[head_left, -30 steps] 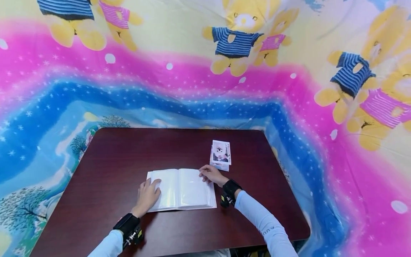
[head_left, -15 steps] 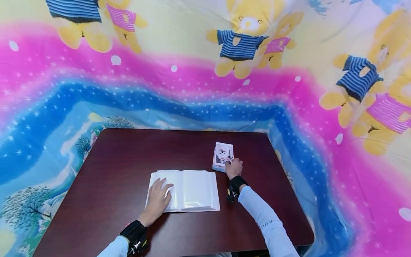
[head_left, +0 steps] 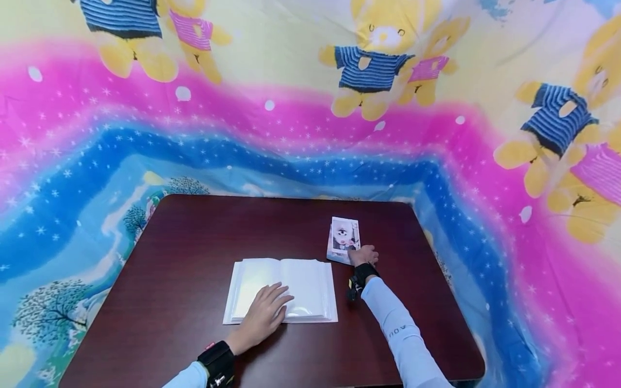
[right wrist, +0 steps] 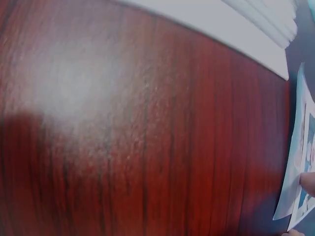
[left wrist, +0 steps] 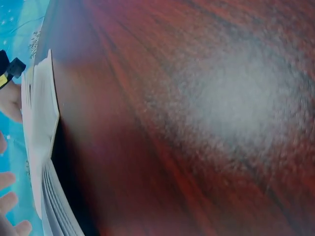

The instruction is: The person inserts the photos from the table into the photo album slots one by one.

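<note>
An open photo album (head_left: 308, 285) with blank white sleeves lies on the dark table. My left hand (head_left: 262, 317) rests over its lower middle, fingers extended and spread. In the left wrist view the album (left wrist: 43, 118) shows edge-on, with a few fingertips at the left border. To the right and farther back lies a small stack of photos (head_left: 343, 233), the top one bordered in white. My right hand (head_left: 363, 255) pinches the near right corner of these photos. In the right wrist view, the thumb lies on a photo (right wrist: 306, 142), with a fingertip by its edge; the rest is cut off.
The brown wooden table (head_left: 194, 237) has rounded far corners. A patterned cloth (head_left: 271, 134) with bears hangs behind and around it. The album's corner (right wrist: 275, 66) is close to the photos, with a narrow strip of table between.
My right hand has left the album's right page and moved right to the photos, taking hold at their corner. My left hand has slid rightward from the album's left edge to its middle.
</note>
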A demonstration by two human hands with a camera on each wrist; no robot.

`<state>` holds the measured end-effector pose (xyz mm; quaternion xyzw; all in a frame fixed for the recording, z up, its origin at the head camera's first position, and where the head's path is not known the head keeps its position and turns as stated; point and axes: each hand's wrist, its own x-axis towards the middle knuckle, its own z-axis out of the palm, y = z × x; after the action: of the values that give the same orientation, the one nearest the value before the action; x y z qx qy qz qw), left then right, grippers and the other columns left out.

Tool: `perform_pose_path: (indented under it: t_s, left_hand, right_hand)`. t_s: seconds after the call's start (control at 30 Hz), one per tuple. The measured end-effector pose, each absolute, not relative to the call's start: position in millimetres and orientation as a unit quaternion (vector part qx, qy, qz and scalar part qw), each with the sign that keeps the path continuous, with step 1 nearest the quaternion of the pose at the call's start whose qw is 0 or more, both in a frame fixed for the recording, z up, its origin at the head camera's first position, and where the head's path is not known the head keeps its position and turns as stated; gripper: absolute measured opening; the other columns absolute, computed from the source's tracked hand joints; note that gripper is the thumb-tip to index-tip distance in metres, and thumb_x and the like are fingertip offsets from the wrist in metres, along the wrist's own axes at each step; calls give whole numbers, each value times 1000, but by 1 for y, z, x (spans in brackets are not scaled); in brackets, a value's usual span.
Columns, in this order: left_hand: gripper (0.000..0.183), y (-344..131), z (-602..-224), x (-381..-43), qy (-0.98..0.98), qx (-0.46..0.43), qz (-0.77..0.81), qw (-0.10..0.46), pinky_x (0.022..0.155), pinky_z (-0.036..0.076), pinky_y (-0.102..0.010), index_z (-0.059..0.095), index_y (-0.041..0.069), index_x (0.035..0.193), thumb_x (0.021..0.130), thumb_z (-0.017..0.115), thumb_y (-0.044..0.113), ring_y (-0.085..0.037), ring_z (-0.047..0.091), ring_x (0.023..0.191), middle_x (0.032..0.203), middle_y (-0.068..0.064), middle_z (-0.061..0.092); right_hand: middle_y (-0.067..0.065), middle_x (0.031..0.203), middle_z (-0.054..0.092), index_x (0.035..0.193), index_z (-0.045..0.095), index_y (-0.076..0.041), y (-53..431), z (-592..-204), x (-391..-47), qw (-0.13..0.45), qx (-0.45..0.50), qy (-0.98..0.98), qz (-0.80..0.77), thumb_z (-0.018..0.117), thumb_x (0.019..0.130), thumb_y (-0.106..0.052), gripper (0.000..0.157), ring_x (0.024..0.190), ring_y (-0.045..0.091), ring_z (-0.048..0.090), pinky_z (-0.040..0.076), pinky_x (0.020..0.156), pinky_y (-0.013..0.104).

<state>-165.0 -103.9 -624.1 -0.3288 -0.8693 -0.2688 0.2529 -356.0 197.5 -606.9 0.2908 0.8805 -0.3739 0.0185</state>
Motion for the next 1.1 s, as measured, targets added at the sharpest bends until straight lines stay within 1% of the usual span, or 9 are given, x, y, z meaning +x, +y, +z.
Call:
perform_pose_path:
  t_s: [0.23,0.33,0.43,0.57,0.67,0.8,0.93,1.03,1.1]
  left_hand:
    - [30,-98,-632,-160,-875,-329,-271,228,96,39,-64,70,11,114,85,72,8,-44,53,120,125,-19,62]
    - [27,-95,-636,-158,-881,-333,-260,211,96,36,-68,70,11,114,86,72,11,-45,52,122,128,-20,60]
    - [26,-92,-638,-158,-885,-336,-251,204,97,35,-69,70,12,114,88,71,15,-46,50,123,130,-21,58]
    - [24,-89,-638,-159,-884,-329,-251,217,98,35,-69,71,11,112,88,71,14,-47,51,122,128,-21,60]
    - [23,-88,-637,-159,-884,-324,-253,225,100,35,-67,72,9,110,88,70,12,-48,51,122,126,-23,59]
    - [23,-85,-636,-160,-888,-322,-244,219,105,34,-62,72,6,112,90,68,12,-47,47,127,128,-25,57]
    - [24,-85,-634,-163,-890,-319,-242,221,105,34,-61,69,4,114,92,66,11,-46,47,128,128,-25,57]
    - [27,-89,-627,-171,-881,-309,-267,237,104,34,-64,66,1,116,90,67,9,-46,50,124,125,-24,59]
    - [29,-94,-620,-181,-873,-301,-283,260,102,35,-65,64,-2,117,89,66,7,-45,53,120,122,-24,61]
  right_hand:
    - [39,125,43,133,37,15,207,-604,-353,23,274,890,-364,73,84,-21,71,119,53,41,41,96,58]
    - [38,121,44,122,49,15,209,-602,-348,16,268,889,-371,71,84,-18,55,116,53,42,41,94,58]
    - [34,119,46,114,57,10,213,-601,-345,10,254,888,-383,65,87,-16,39,114,50,42,40,92,57]
    - [28,120,50,121,53,6,216,-600,-344,1,220,860,-460,58,95,-15,34,111,43,47,41,92,52]
    - [23,118,55,123,50,4,214,-593,-344,-22,189,841,-507,56,99,-14,30,103,37,53,43,86,46]
    - [20,103,59,116,53,-1,210,-580,-342,-72,149,837,-521,55,101,-13,20,92,38,58,44,75,41]
    - [22,98,59,116,55,-1,207,-563,-339,-95,90,800,-585,55,102,-12,18,95,48,59,51,79,51]
    - [20,97,60,115,59,0,203,-550,-335,-94,44,781,-616,57,101,-13,19,93,45,58,52,80,48]
    - [17,97,60,114,63,0,201,-543,-332,-92,18,776,-623,60,100,-16,21,88,37,57,48,77,39]
